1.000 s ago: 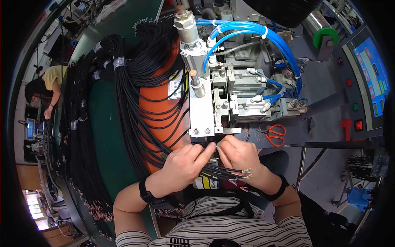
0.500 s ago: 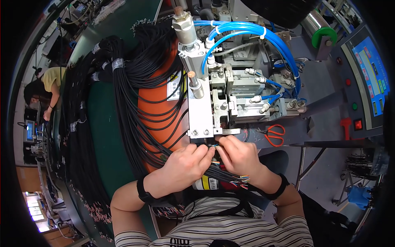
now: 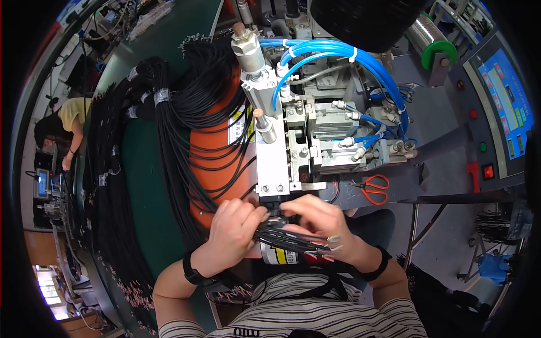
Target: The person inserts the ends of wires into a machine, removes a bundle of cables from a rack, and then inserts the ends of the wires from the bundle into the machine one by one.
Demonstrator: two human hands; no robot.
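Note:
Below the front end of the machine's white metal block (image 3: 272,163), my left hand (image 3: 232,228) is closed, thumb and fingertips pinched at a black cable. My right hand (image 3: 321,218) is a little blurred, its fingers stretched leftward and apart, with nothing plainly held. Between the hands and under the right palm runs a bundle of black cables (image 3: 290,239); coloured wire ends fan out at its right end. The fingers partly hide the small parts under the machine's front.
Many black cables (image 3: 169,141) drape over an orange surface (image 3: 217,163) at left. Blue air hoses (image 3: 360,56) arch over metal cylinders. Orange-handled scissors (image 3: 375,190) lie at right, before a screen panel (image 3: 507,107). A co-worker (image 3: 70,121) sits far left.
My hands have come apart from their shared pinch under the machine. The left shifted left and the right opened out, while the cable bundle now lies higher and more to the left.

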